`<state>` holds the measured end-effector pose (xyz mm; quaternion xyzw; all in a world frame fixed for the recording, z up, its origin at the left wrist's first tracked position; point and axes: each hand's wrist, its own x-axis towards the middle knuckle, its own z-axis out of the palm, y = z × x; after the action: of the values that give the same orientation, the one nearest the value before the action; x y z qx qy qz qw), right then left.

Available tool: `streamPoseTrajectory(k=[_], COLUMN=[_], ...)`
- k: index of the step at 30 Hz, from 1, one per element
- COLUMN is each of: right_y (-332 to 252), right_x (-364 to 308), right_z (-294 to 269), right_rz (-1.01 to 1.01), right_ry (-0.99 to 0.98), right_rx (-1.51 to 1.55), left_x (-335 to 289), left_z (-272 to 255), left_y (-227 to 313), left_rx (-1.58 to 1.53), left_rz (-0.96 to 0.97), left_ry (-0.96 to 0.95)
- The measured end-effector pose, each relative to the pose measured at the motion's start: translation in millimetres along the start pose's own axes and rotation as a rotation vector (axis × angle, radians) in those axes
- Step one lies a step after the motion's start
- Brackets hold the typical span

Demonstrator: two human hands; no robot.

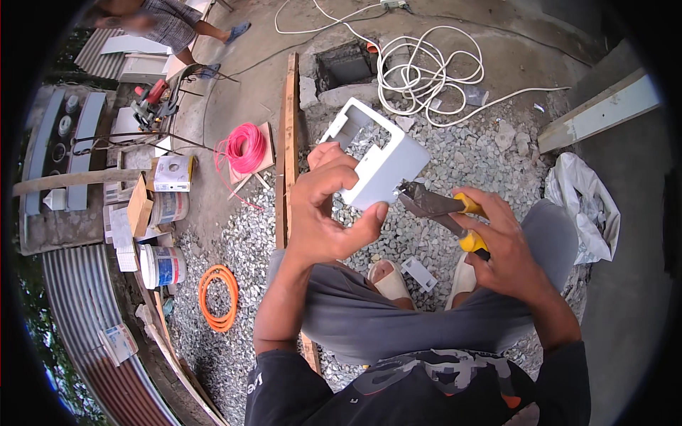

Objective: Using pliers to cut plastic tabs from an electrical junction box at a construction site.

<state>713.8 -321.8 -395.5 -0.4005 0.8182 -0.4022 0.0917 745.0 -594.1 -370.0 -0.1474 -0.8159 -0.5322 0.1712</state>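
Note:
A white open plastic box [398, 157] with a rectangular opening and notched rims is tilted above the gravel. My left hand [320, 202] is closed around its near left side, with the thumb at the lower edge. My right hand [506, 245] grips the yellow handles of dark-jawed pliers [430, 204]. The pliers' jaws meet the box's lower right corner, where the edge looks rough and broken. A small white plastic piece [419, 275] lies on the gravel between my sandalled feet.
A timber plank [291, 142] runs along the gravel's left side. Coiled white cable [426, 71], pink wire [245, 149] and orange tubing [218, 298] lie around. Buckets [162, 266] stand left, a white sack [579, 206] right. Another person [177, 28] is at far left.

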Motion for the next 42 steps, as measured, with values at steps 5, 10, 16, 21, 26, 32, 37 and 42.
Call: streamPoseTrajectory(k=[5, 10, 16, 21, 26, 32, 37, 42], right_y=[1.3, 1.6, 4.0, 3.7, 8.7, 17.3, 10.0, 8.6], right_x=[-1.0, 0.3, -0.2, -0.4, -3.1, -5.8, -0.4, -1.5], right_z=[2.2, 1.6, -0.1, -4.9, -5.4, 4.5, 5.0, 0.4], right_rz=[-0.006, -0.029, -0.04, -0.053, -0.081, -0.008, 0.002, 0.063], right_ry=[0.017, 0.033, 0.047, 0.003, -0.004, -0.098, -0.073, -0.152], right_rx=[-0.034, -0.085, -0.14, -0.182, -0.166, 0.058, 0.281, 0.34], left_x=[0.2, 0.1, 0.2, 1.1, 1.2, 1.0, -1.7, -2.1], left_z=[0.4, -0.6, -1.3, -0.6, -1.3, -3.8, -5.3, -6.6], left_y=[-1.1, 1.2, 1.7, 2.4, -0.1, -1.4, -6.0, -4.5], left_rx=[0.074, 0.119, 0.14, 0.143, 0.147, 0.053, -0.043, -0.107], left_rz=[0.052, 0.037, 0.027, 0.048, 0.089, 0.018, -0.02, -0.019], left_ry=[-0.024, -0.026, -0.05, -0.057, -0.106, -0.108, -0.066, -0.081])
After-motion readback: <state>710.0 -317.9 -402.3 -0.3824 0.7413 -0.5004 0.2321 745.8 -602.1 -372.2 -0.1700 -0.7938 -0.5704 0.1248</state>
